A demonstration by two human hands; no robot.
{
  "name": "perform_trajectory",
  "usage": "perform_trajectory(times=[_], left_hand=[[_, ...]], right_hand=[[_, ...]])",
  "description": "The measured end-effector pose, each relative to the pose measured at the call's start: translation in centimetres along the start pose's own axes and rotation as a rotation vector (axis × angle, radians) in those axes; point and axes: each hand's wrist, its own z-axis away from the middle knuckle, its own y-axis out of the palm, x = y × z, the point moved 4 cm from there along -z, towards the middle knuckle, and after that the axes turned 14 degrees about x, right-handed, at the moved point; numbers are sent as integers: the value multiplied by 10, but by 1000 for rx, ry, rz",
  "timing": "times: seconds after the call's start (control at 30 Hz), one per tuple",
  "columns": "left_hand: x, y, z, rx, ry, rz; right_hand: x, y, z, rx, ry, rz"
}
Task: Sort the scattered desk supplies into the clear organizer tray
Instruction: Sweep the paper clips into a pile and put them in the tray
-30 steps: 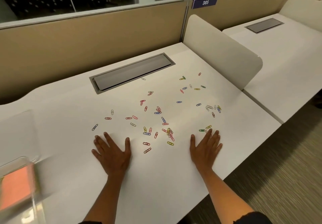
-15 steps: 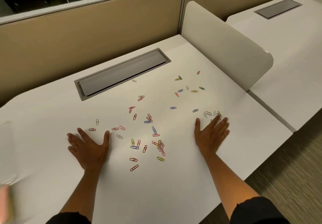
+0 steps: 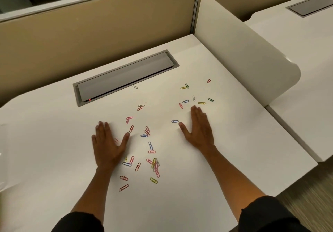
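White desk surface (image 3: 54, 150) fills most of the frame, seen from above, with dozens of small coloured paper clips (image 3: 144, 135) scattered across its middle. They are pink, red, blue, yellow, green and silver wire. A loose tangle of clips (image 3: 155, 166) lies low in the centre, a sparser group sits at centre right, and one silver clip lies alone just below the grey cable hatch (image 3: 124, 77) at upper centre.

Both of the person's hands lie flat, palms down, fingers straight and spread, gripping nothing. The left hand (image 3: 106, 145) rests left of centre, with a pink clip partly hidden under its thumb side. The right hand (image 3: 199, 129) rests right of centre, fingertips just short of the upper right group, with a blue clip (image 3: 174, 121) near its thumb.

The clear organizer tray cannot be made out with certainty; only a blurred translucent edge (image 3: 2, 159) shows at the far left of the frame. No clip appears sorted yet.

Judging by their look, the clips are very light, thin and stiff, lying flush on a smooth top, so they will likely slide when pushed and be awkward to pinch one by one. Sweeping them into a heap with the flat hands, then scooping or pinching the heap at its edges, seems the easier hold. Tangled clips may lift together.
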Motion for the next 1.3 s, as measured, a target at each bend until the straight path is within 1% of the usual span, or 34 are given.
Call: perform_trajectory(times=[0.13, 0.33, 0.53, 0.63, 0.7, 0.77, 0.8, 0.83, 0.9, 1.0, 1.07, 1.1, 1.17, 1.23, 1.3], left_hand=[[-30, 12, 6, 39, 58, 47], [-62, 29, 28, 93, 204, 93], [-73, 40, 59, 99, 294, 138], [-76, 40, 73, 93, 309, 236], [-78, 34, 80, 96, 282, 421], [-77, 21, 85, 60, 227, 631], [-74, 16, 86, 35, 206, 684], [-71, 11, 86, 8, 194, 697], [-61, 7, 84, -26, 183, 640], [-38, 15, 71, -15, 128, 487], [-29, 20, 58, 25, 97, 398], [-27, 20, 51, 42, 81, 368], [-25, 18, 37, 67, 38, 344], [-28, 16, 22, 101, 1, 327], [-33, 15, 9, 128, -21, 290]], right_hand=[[17, 7, -3, 63, -172, 19], [66, 23, 13, 150, -384, -66], [98, 37, 37, 184, -520, -121], [110, 46, 51, 201, -579, -179], [117, 46, 60, 232, -602, -243], [118, 43, 63, 287, -559, -349], [115, 41, 62, 305, -528, -412], [110, 37, 60, 292, -502, -469], [93, 26, 51, 176, -462, -512], [47, 4, 27, -62, -342, -449], [6, -14, 12, -168, -210, -381], [-16, -22, 5, -192, -138, -336], [-56, -31, -5, -187, 2, -244], [-86, -36, -13, -136, 123, -160], [-103, -37, -20, -89, 185, -71]])
